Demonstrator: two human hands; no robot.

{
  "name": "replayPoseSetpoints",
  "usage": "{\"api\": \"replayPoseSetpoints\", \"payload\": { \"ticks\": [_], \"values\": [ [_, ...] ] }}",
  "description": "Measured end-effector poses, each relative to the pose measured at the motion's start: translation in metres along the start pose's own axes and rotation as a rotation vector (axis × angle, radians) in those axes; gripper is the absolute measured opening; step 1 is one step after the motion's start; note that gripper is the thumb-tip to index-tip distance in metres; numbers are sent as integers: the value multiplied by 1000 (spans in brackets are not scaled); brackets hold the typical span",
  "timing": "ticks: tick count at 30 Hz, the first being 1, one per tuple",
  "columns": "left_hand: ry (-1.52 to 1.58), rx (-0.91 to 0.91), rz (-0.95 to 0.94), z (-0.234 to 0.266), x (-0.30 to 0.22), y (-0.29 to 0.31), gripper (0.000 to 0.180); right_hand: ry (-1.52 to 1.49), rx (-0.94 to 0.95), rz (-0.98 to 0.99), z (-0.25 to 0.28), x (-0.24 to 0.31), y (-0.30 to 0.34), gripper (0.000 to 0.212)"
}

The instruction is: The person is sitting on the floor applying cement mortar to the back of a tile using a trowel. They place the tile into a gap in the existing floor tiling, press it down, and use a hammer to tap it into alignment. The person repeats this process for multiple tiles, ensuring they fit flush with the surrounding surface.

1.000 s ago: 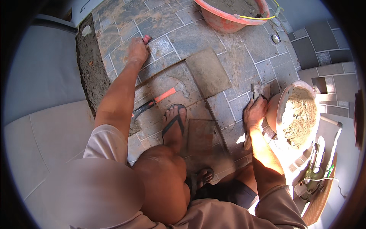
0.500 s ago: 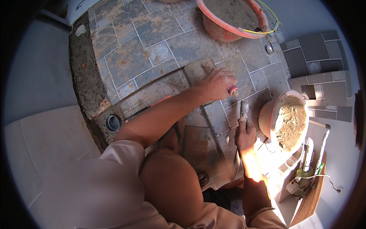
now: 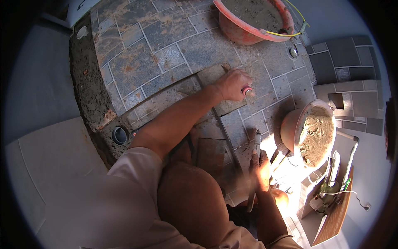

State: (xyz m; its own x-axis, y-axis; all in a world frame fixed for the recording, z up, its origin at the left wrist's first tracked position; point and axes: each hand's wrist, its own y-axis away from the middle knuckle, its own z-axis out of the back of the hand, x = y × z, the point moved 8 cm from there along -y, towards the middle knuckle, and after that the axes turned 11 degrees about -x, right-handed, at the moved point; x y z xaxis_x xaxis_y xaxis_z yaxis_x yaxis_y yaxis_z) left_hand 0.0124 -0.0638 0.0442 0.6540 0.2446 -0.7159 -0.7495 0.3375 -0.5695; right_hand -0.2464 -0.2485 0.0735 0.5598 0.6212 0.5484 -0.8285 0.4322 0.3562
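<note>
My left hand (image 3: 234,83) is closed around a red-ended handle (image 3: 247,91) over a mud-covered tile (image 3: 228,107) in the middle of the floor. Whatever that handle belongs to is mostly hidden beneath the hand. Lower down on the right, my right hand (image 3: 260,168) grips a long grey tool (image 3: 258,140). One end of it points away from me, the other hangs below the hand; its kind is not clear. Around both hands lie grey stone-patterned floor tiles (image 3: 253,124) with pale joints.
An orange-red tub (image 3: 244,35) of mortar stands at the far side, a smaller mortar bucket (image 3: 290,128) at the right. A pipe opening (image 3: 120,135) sits in the rough cement strip (image 3: 93,89). Pipes (image 3: 335,168) and a wooden board (image 3: 331,228) are at lower right.
My right hand has drawn back toward me and slightly left with the grey tool, now swung more upright. My left hand has shifted slightly left, still around the red-ended handle.
</note>
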Motion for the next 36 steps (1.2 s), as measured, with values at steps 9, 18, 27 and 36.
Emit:
{"api": "replayPoseSetpoints", "payload": {
  "ticks": [9, 18, 27, 36],
  "values": [
    [26, 196, -10, -4, 13, -8, 29, -448, 101, -124, -15, 1, -18, 26],
    [54, 259, 53, -3, 24, -6, 26, -783, 144, 17, 1, 99, -47, 24],
    [34, 233, 98, -6, 31, -19, 24, -870, 190, 17, -12, 128, -81, 19],
    [33, 222, 230, 7, 35, -39, 15, -364, -276, 613, -3, 182, -83, 41]
  ]
}}
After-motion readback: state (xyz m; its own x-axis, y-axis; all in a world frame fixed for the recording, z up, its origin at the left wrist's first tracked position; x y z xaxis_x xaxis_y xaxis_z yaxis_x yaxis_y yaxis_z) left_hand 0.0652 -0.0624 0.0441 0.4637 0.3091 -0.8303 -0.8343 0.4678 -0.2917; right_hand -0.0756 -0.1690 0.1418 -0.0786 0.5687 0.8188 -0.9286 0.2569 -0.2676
